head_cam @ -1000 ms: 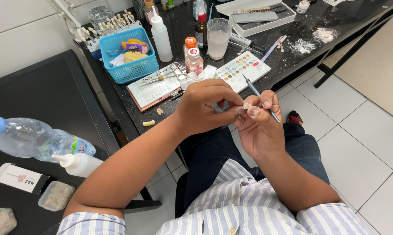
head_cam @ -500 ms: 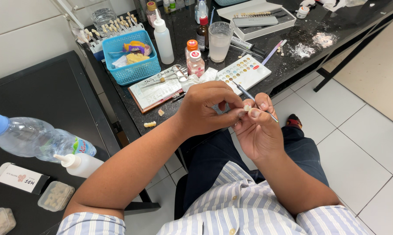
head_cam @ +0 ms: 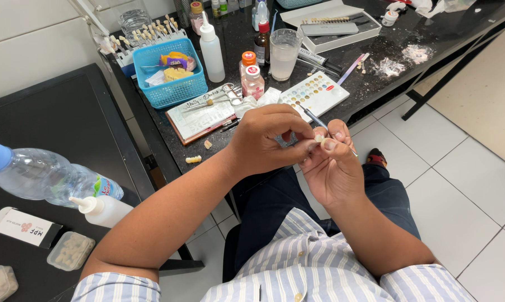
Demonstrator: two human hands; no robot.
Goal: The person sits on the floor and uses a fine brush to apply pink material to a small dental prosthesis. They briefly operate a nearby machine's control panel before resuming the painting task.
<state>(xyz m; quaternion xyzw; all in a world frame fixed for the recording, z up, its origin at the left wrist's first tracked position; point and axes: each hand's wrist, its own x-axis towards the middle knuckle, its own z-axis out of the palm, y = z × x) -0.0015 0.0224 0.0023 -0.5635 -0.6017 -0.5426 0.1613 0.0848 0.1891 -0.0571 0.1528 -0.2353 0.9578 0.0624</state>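
Your left hand (head_cam: 266,140) and right hand (head_cam: 331,168) meet fingertip to fingertip, pinched shut on a small off-white tooth-shaped piece (head_cam: 319,137), held over your lap just off the black counter (head_cam: 375,84) edge. Right hand also grips a thin metal-tipped brush (head_cam: 319,122), slanting up-left. Just beyond: white palette of coloured wells (head_cam: 315,92), open notebook (head_cam: 202,114), blue plastic basket (head_cam: 171,78).

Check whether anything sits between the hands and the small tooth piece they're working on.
Nothing visible does. The tooth piece is already pinched at the fingertips of the left hand and right hand, above the lap. The right hand also holds a thin tool, its tip at the piece.
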